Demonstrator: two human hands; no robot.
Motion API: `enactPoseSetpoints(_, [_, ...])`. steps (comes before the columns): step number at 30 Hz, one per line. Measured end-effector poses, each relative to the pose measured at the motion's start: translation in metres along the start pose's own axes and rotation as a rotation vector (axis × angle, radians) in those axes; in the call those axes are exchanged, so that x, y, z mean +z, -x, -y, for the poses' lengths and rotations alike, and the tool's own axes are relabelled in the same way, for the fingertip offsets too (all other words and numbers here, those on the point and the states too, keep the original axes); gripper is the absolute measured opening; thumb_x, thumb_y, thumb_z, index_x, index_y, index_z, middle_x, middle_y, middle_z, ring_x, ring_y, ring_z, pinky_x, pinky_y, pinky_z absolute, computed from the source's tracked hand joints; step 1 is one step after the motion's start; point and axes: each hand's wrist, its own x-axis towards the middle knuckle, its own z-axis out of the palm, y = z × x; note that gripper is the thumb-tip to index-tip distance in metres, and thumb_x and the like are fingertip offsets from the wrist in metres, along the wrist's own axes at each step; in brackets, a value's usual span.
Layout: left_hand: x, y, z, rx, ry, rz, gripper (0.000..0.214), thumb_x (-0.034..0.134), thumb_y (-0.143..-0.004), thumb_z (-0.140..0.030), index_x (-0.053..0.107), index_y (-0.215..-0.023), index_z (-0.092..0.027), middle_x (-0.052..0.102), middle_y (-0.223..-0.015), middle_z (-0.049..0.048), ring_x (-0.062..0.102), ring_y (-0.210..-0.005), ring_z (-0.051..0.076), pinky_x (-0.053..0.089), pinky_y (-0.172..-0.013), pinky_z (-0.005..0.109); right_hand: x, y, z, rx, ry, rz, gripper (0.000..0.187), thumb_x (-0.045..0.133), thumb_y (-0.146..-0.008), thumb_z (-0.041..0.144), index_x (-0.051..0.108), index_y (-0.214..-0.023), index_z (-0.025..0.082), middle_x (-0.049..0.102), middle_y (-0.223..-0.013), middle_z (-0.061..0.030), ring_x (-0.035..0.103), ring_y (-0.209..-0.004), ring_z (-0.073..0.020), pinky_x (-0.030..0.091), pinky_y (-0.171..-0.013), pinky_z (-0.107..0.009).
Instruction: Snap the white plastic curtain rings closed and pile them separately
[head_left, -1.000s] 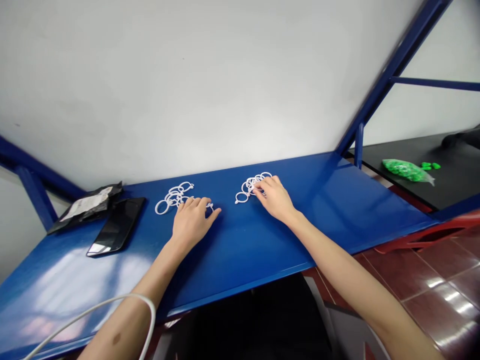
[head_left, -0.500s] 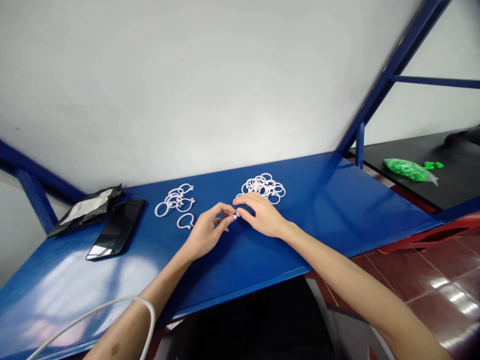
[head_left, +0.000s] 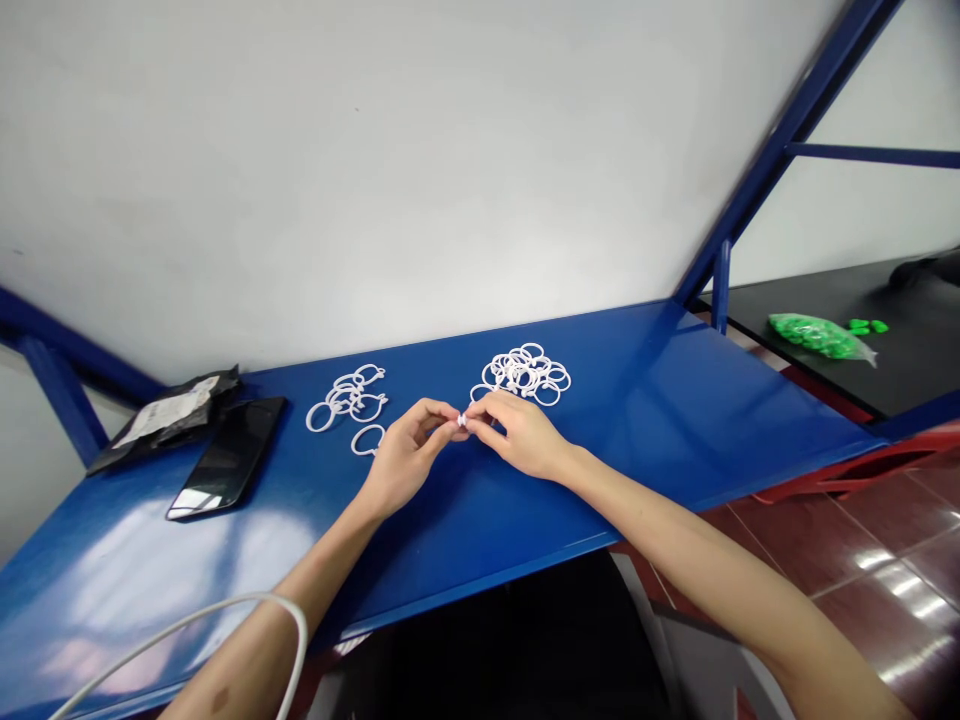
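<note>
My left hand [head_left: 409, 448] and my right hand [head_left: 517, 430] meet fingertip to fingertip above the blue table. Between them they pinch a small white plastic piece [head_left: 462, 420]; the fingers cover most of it, so its full shape cannot be seen. Just beyond my right hand lies a pile of thin white plastic rings [head_left: 525, 372] with small tabs. A smaller group of the same rings [head_left: 346, 392] is up and left of my left hand. One single ring [head_left: 366, 440] lies close to the left hand, partly hidden by it.
On the blue table [head_left: 600, 390], a black phone [head_left: 229, 460] and a black plastic package [head_left: 169, 412] lie at the left. A white cable [head_left: 225, 600] loops over my left forearm. Farther right, a black table [head_left: 817, 285] holds a bag of green pieces [head_left: 817, 336].
My two hands have drawn closer together, and the right fingertips now pinch the white piece along with the left. The ring piles have stayed put; the view has shifted slightly.
</note>
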Motion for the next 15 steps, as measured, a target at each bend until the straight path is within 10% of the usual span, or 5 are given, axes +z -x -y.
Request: enactPoseSetpoints(15, [0.009,0.004,0.006,0.266,-0.006,-0.122,0.010,0.073,-0.087,-0.030,0.074,-0.087,-0.019,0.060,-0.097,0.0016,0.069,-0.073,0.011,0.064,-0.066,0.027,0.014,0.009,0.003,-0.111,0.113,-0.056,0.022,0.043,-0.107,0.027,0.062,-0.097,0.019,0.071,-0.093,-0.0060,0.062,-0.086,-0.0183,0.050,-0.078,-0.031])
